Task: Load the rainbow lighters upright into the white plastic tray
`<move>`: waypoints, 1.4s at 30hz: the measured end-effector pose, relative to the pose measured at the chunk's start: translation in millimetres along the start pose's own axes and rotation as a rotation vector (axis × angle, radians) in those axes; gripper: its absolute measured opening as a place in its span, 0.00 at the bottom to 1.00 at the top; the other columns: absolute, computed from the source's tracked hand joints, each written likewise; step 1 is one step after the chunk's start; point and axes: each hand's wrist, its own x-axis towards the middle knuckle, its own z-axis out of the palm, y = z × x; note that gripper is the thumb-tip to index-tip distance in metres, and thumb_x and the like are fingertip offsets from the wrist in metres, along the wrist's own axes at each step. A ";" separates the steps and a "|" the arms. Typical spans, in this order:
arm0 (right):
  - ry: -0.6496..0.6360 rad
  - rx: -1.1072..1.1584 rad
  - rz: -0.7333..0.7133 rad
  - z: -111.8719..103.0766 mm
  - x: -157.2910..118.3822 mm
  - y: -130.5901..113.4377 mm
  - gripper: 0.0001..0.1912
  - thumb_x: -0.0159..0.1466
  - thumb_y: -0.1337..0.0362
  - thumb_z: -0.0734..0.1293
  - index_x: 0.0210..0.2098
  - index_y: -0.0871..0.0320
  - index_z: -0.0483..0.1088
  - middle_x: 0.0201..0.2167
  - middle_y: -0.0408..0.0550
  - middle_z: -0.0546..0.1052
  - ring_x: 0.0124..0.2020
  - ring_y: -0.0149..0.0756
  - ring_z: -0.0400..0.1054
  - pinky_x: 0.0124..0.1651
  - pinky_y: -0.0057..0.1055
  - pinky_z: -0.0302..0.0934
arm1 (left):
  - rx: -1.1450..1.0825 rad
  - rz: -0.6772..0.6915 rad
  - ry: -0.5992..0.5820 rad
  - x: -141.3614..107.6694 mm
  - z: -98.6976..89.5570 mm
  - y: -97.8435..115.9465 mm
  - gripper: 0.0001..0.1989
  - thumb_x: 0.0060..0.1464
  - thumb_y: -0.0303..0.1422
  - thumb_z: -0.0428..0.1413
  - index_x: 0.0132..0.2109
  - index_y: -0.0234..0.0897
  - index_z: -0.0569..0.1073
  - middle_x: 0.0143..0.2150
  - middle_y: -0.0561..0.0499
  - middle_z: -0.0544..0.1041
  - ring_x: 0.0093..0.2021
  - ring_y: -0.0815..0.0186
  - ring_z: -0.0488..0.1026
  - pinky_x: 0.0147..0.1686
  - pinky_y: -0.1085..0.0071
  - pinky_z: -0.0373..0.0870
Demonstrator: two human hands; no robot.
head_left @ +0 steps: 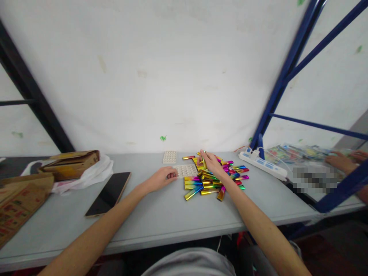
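Note:
My left hand [165, 178] has its fingers curled at the left edge of a white sheet [185, 171] covered in rows of round bumps, and seems to grip that edge. My right hand [211, 163] pinches a small shiny gold piece [204, 161] upright between thumb and fingers, above the sheet's right side. Under and around my right wrist lies a loose pile of flat, narrow metallic pieces [211, 184] in gold, blue, magenta and green. They overlap at many angles. A second bumpy white sheet [170, 156] rests farther back.
A black phone [109, 194] lies left of my forearm. Beyond it are a brown cardboard box [71, 165], a white plastic bag [99, 170] and a printed carton [24, 201]. On the right are a power strip [263, 165], a blue frame [280, 86] and another person's hands [342, 161].

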 end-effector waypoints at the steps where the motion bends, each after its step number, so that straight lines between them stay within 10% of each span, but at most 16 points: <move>1: -0.031 0.079 0.021 4.9 -2.3 -2.6 0.32 0.67 0.33 0.55 0.27 0.54 0.64 0.20 0.40 0.67 0.25 0.33 0.64 0.32 0.29 0.61 | 0.008 0.000 0.002 0.3 0.5 0.7 0.12 0.64 0.40 0.53 0.38 0.37 0.74 0.33 0.50 0.73 0.34 0.63 0.70 0.36 0.70 0.64; 5: -0.044 0.241 0.172 23.8 -7.3 -6.0 0.27 0.64 0.34 0.60 0.30 0.51 0.58 0.17 0.32 0.55 0.16 0.28 0.48 0.21 0.27 0.49 | 0.034 0.009 0.014 0.1 2.5 4.8 0.11 0.64 0.38 0.52 0.37 0.38 0.73 0.33 0.50 0.73 0.35 0.63 0.70 0.37 0.69 0.65; 10: 0.108 -0.084 0.042 36.5 -8.2 -2.9 0.28 0.65 0.41 0.60 0.21 0.53 0.54 0.18 0.37 0.56 0.22 0.30 0.51 0.26 0.29 0.46 | -0.008 -0.023 0.045 -2.5 4.1 6.4 0.07 0.62 0.37 0.54 0.43 0.40 0.70 0.34 0.53 0.72 0.34 0.63 0.70 0.37 0.69 0.65; 20: 0.110 -0.196 -0.040 40.5 -15.1 -14.4 0.20 0.63 0.51 0.57 0.19 0.54 0.54 0.18 0.38 0.58 0.23 0.31 0.53 0.29 0.30 0.44 | 0.154 -0.198 0.204 -0.2 5.9 -17.0 0.40 0.49 0.58 0.63 0.59 0.35 0.72 0.47 0.42 0.74 0.49 0.51 0.73 0.52 0.58 0.69; 42: -0.004 -0.393 -0.232 47.4 -11.3 -6.0 0.17 0.73 0.51 0.58 0.38 0.56 0.67 0.33 0.46 0.75 0.36 0.38 0.68 0.40 0.31 0.58 | 0.127 -0.138 0.224 4.2 7.9 -9.2 0.32 0.46 0.55 0.66 0.51 0.36 0.79 0.48 0.41 0.77 0.50 0.50 0.74 0.54 0.57 0.70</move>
